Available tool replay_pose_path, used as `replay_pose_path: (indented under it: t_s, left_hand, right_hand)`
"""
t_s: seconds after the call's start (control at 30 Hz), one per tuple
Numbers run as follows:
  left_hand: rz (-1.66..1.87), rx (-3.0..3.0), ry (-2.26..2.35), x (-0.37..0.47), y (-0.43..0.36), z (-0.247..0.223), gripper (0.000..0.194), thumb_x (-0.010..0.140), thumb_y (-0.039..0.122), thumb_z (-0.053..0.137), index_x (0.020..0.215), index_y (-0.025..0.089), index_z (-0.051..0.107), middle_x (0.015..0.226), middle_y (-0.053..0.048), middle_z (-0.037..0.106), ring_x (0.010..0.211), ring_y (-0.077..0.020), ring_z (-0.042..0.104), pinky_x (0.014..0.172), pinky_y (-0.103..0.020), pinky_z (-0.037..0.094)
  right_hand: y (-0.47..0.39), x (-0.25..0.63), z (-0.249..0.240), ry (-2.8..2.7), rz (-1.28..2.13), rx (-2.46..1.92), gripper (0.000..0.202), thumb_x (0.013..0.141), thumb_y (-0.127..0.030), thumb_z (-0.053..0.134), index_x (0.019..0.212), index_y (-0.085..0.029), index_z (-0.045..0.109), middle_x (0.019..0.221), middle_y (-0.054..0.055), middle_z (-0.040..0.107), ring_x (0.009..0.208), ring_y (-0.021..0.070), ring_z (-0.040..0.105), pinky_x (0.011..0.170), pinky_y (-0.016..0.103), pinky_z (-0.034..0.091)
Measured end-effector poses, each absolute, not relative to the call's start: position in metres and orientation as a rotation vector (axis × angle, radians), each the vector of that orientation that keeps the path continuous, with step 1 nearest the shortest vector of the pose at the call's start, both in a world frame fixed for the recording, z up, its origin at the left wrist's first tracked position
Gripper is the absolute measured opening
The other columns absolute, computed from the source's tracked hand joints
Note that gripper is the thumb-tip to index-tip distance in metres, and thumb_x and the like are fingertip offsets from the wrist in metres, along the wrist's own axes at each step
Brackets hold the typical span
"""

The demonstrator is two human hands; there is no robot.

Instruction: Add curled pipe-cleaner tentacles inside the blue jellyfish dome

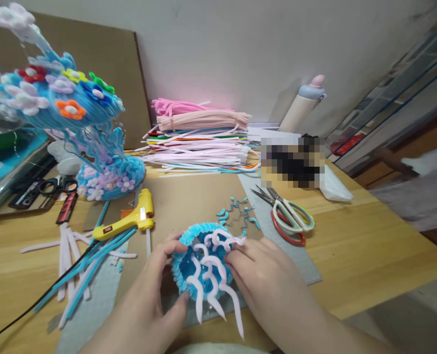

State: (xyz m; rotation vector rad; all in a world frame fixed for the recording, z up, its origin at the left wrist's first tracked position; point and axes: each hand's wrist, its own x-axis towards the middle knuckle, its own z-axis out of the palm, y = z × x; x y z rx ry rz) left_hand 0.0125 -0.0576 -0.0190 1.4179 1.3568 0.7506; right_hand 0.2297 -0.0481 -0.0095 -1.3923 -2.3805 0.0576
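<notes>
Taking the yellow glue gun (pixel 130 224) as our landmark, we find the blue fuzzy cup (pixel 177 275) to its right and nearer to the person, held above the bench (pixel 351 246) at the near part of a cardboard sheet (pixel 189 196). The mouth is roughly round and opens upward and toward the person, so we assign it no long axis; direction is given instead by the pale pink curled strands (pixel 224 279), which run from inside the cup out over its near rim, their free ends pointing away from the glue gun. The left hand (pixel 163 285), the nearer of the two hands to the glue gun, grips the cup on the side facing it, fingers toward the far rim and thumb at the near rim. The right hand (pixel 263 270) stands opposite, farther right of the glue gun, its fingers bent in beside a strand; we cannot tell whether they pinch strand, rim or both. We judge the governing relation to be this opposition, the cup lying directly between the hands. Small blue-tipped wires (pixel 223 215) lie right of the glue gun, with scissors (pixel 279 199) farther right.
</notes>
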Motion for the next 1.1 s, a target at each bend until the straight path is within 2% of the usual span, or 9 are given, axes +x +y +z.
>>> replay_pose_path:
  t_s: [0.27, 0.47, 0.7, 0.9, 1.0, 1.1]
  left_hand:
    - [0.736, 1.514, 1.344, 0.011, -0.059, -0.021, 0.049, 0.079, 0.015, 0.061, 0.123, 0.032, 0.046, 0.155, -0.006, 0.040, 0.139, -0.0261, 0.044, 0.116, -0.044, 0.035]
    - [0.750, 1.525, 1.303, 0.013, -0.059, -0.020, 0.049, 0.081, 0.013, 0.058, 0.123, 0.033, 0.044, 0.154, -0.004, 0.040, 0.137, -0.0230, 0.047, 0.112, -0.039, 0.041]
    - [0.752, 1.562, 1.301, 0.012, -0.060, -0.020, 0.048, 0.083, 0.012, 0.056, 0.125, 0.033, 0.043, 0.154, -0.005, 0.041, 0.137, -0.0232, 0.047, 0.113, -0.040, 0.041]
    - [0.748, 1.610, 1.300, 0.012, -0.061, -0.024, 0.050, 0.084, 0.012, 0.055, 0.127, 0.033, 0.040, 0.152, -0.006, 0.041, 0.135, -0.0225, 0.049, 0.111, -0.039, 0.043]
    - [0.742, 1.646, 1.317, 0.012, -0.061, -0.024, 0.052, 0.084, 0.011, 0.054, 0.128, 0.033, 0.039, 0.152, -0.006, 0.040, 0.130, -0.0227, 0.054, 0.109, -0.041, 0.045]
    - [0.729, 1.699, 1.336, 0.010, -0.062, -0.025, 0.053, 0.085, 0.011, 0.055, 0.130, 0.035, 0.038, 0.153, -0.007, 0.039, 0.133, -0.0246, 0.051, 0.111, -0.045, 0.042]
  right_hand:
    - [-0.047, 0.227, -0.014, -2.380, 0.068, -1.387, 0.017, 0.079, -0.001, 0.065, 0.078, -0.019, 0.067, 0.082, 0.004, 0.072, 0.073, 0.0243, 0.062, 0.066, 0.036, 0.036]
    - [-0.048, 0.226, -0.006, -2.320, 0.082, -1.365, 0.016, 0.085, -0.006, 0.059, 0.084, -0.019, 0.070, 0.083, 0.004, 0.073, 0.076, 0.0247, 0.063, 0.068, 0.037, 0.037]
    - [-0.048, 0.229, -0.002, -2.308, 0.207, -1.411, 0.019, 0.086, -0.007, 0.057, 0.094, -0.020, 0.069, 0.091, 0.005, 0.069, 0.080, 0.0240, 0.060, 0.069, 0.035, 0.038]
    - [-0.045, 0.228, -0.001, -2.277, 0.247, -1.525, 0.011, 0.085, -0.016, 0.064, 0.088, -0.024, 0.070, 0.092, 0.006, 0.063, 0.083, 0.0242, 0.053, 0.071, 0.036, 0.035]
    - [-0.044, 0.225, -0.001, -2.279, 0.238, -1.601, 0.009, 0.085, -0.019, 0.066, 0.085, -0.026, 0.071, 0.089, 0.005, 0.063, 0.086, 0.0249, 0.052, 0.073, 0.037, 0.033]
    - [-0.041, 0.221, -0.003, -2.299, 0.216, -1.656, 0.007, 0.083, -0.020, 0.070, 0.084, -0.027, 0.072, 0.094, 0.006, 0.064, 0.091, 0.0275, 0.053, 0.076, 0.040, 0.032]
